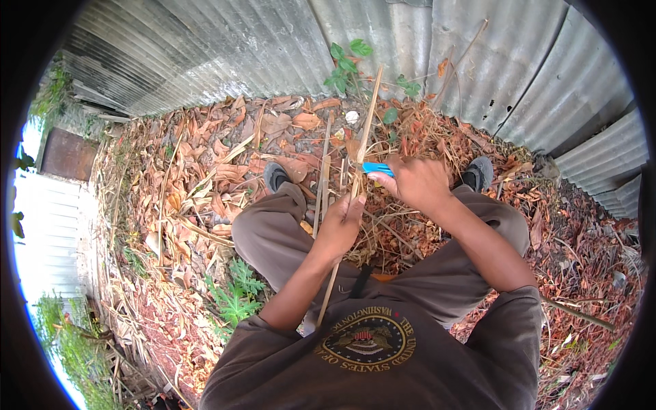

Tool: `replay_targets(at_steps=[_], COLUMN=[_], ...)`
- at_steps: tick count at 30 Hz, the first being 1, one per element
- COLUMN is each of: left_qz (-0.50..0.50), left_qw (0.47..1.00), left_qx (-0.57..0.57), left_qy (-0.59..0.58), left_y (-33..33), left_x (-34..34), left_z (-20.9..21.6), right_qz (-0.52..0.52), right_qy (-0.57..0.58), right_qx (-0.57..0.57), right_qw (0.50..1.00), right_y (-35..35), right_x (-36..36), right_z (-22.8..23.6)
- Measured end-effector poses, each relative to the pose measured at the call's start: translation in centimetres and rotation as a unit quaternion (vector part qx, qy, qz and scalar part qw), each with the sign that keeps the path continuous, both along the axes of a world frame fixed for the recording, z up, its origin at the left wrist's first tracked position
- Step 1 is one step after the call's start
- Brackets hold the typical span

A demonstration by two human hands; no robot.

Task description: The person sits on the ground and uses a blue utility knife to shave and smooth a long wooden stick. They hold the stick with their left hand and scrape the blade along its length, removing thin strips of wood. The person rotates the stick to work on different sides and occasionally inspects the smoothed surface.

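The left hand (339, 225) is gripping a long, tan, wood-like strip (372, 109). The right hand (418, 183) is clenching a bright-blue tool (376, 168) (partly hidden).

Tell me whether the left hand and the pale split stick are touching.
Touching. The head view shows the left hand closed around the pale split stick, which juts out beyond the thumb.

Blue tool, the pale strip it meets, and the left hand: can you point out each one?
Blue tool (377, 168): head view, on its exposed blue part.
Pale strip (371, 109): head view, on its upper length, beyond the tool.
Left hand (339, 224): head view, on the back of the hand.
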State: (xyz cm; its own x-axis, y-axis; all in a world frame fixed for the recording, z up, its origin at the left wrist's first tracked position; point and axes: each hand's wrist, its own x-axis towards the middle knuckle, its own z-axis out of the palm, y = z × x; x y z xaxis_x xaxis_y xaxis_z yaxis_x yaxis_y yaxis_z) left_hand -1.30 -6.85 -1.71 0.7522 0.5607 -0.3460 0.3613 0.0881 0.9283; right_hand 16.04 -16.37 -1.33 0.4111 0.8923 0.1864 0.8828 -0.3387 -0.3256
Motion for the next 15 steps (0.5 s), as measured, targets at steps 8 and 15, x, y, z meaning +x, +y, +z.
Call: replay_targets(at_steps=[8,15], left_qz=[0.007,0.019], left_qw=[0.999,0.943], left_qx=[0.007,-0.333], left_qy=[-0.034,-0.007], left_y=[0.4,1.3], left_x=[0.0,-0.6], left_z=[-0.7,-0.6], right_qz=[-0.006,0.032], right_qy=[0.281,0.175], right_qx=[0.046,0.002], right_qw=[0.959,0.984], right_y=[0.8,-0.5], right_x=[-0.9,0.8], right_z=[-2.2,-7.0])
